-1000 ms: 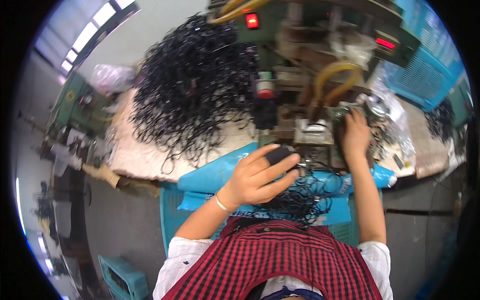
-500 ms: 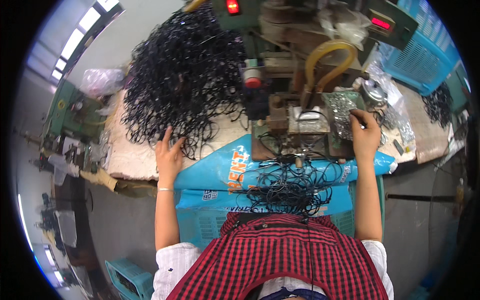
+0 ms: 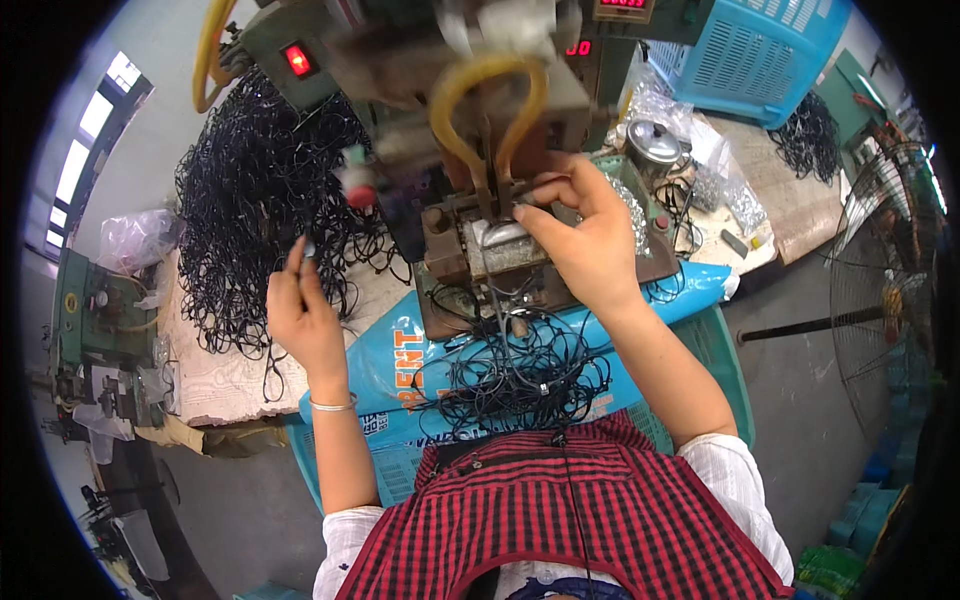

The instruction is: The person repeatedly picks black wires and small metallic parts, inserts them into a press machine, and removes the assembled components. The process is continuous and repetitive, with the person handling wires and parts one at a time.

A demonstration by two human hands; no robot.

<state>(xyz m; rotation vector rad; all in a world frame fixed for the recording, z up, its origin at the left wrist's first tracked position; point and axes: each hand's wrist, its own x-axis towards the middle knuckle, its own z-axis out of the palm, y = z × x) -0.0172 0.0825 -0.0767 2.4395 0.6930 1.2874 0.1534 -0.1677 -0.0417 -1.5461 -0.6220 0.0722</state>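
My right hand point(image 3: 590, 240) reaches in at the working head of a bench press point(image 3: 455, 245). Its thumb and forefinger come together beside the upright tool; whatever they hold is too small to make out. A silvery block point(image 3: 495, 245) lies just under those fingertips. At the near edge of a big heap of black cord loops point(image 3: 260, 200), my left hand point(image 3: 305, 325) has its fingers drawn together, and what they grip is unclear. More black loops point(image 3: 520, 385) lie in a tangle on a blue plastic sheet point(image 3: 365, 365) before the press.
A tray of small shiny metal pieces point(image 3: 625, 205) stands right of the press, with a lidded metal pot point(image 3: 655, 143) behind it. A blue plastic crate point(image 3: 745, 60) is at the back right. A yellow hose point(image 3: 490, 70) loops above the press. A fan point(image 3: 885, 300) stands at far right.
My right hand has left the metal pieces in the tray and moved left to the press head. My left hand's fingers have drawn together by the heap. The whole view has shifted.
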